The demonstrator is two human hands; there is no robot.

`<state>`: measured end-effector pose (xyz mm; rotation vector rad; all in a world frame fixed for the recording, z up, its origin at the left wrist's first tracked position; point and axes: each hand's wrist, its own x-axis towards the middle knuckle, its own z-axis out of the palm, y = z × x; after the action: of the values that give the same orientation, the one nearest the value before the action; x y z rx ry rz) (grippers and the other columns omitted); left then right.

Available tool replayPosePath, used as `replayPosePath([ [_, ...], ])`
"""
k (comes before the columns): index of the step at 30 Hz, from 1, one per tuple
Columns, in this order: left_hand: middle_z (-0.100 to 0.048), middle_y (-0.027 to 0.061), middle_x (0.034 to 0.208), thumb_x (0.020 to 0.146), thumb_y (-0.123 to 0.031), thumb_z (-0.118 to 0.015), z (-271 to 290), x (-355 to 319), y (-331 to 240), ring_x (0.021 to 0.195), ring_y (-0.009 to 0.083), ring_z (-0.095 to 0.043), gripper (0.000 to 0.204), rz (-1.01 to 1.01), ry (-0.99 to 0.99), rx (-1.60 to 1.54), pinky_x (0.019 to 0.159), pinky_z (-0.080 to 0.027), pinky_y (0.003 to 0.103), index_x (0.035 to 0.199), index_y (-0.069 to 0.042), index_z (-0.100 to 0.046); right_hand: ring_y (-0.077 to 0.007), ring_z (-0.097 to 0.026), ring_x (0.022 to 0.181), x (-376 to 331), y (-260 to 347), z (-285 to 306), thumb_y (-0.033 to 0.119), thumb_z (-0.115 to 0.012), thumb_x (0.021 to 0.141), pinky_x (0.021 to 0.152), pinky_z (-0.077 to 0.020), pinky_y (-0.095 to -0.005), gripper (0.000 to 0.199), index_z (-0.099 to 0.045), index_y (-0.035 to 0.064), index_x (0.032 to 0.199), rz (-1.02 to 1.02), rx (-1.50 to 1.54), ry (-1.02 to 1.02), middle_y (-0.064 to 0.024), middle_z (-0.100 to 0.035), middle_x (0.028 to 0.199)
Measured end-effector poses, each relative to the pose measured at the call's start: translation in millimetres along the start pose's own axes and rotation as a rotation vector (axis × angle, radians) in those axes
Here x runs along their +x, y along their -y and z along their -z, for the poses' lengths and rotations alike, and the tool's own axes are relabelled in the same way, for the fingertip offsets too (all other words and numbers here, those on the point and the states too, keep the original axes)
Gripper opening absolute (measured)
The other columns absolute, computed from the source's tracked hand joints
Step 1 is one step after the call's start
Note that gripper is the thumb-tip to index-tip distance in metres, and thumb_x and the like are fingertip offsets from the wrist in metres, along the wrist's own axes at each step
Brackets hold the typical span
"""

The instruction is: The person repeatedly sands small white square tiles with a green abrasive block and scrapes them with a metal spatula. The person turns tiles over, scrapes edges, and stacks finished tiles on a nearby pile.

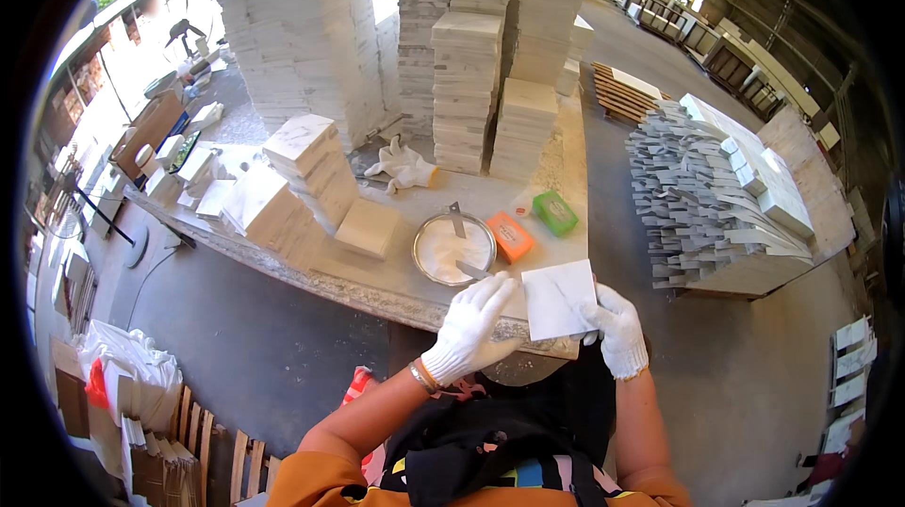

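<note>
A square white marble tile (560,301) with faint grey veins is gripped at its right edge by my right hand (617,330), in a white knit glove. My left hand (474,328), gloved alike, is beside the tile's left edge, fingers close together. From its fingertips a narrow grey scraper blade (473,270) sticks out over the rim of a round metal bowl (418,260); the handle is hidden. White powder or paste (441,248) fills much of the bowl, and another flat grey metal strip (457,220) with a hole leans in it.
An orange packet (510,237) and a green packet (554,213) lie right of the bowl. A spare glove (401,166) rests farther back. Tall tile stacks (464,88) stand along the stone-topped bench (377,292). A block of stacked grey slabs (702,201) stands to the right.
</note>
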<state>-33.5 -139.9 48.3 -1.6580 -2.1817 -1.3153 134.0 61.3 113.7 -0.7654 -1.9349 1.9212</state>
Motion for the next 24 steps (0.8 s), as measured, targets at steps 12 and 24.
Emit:
replayPosePath([
  [12, -0.073, 0.0147, 0.111, 0.079, -0.019, -0.082, 33.8, -80.6, 47.2, 0.101, 0.0301, -0.071, 0.057, 0.304, -0.010, -0.152, 0.090, -0.055, 0.038, 0.131, -0.002, -0.063, -0.0161, -0.070, 0.072, 211.5, 117.8, -8.5, 0.026, -0.066, 0.097, 0.053, -0.0480, -0.0227, 0.047, -0.060, 0.0024, 0.137, 0.180, 0.078, 0.057, -0.0038, -0.073, 0.105],
  [24, -0.074, 0.0140, 0.105, 0.082, -0.015, -0.080, 54.3, -94.6, 63.0, 0.097, 0.0308, -0.071, 0.046, 0.446, -0.016, -0.223, 0.088, -0.056, 0.039, 0.124, -0.002, -0.066, -0.0227, -0.074, 0.081, 316.2, 134.3, -19.6, 0.015, -0.061, 0.097, 0.054, -0.0519, -0.0256, 0.044, -0.058, 0.0015, 0.139, 0.123, 0.003, -0.049, -0.0103, -0.072, 0.108],
])
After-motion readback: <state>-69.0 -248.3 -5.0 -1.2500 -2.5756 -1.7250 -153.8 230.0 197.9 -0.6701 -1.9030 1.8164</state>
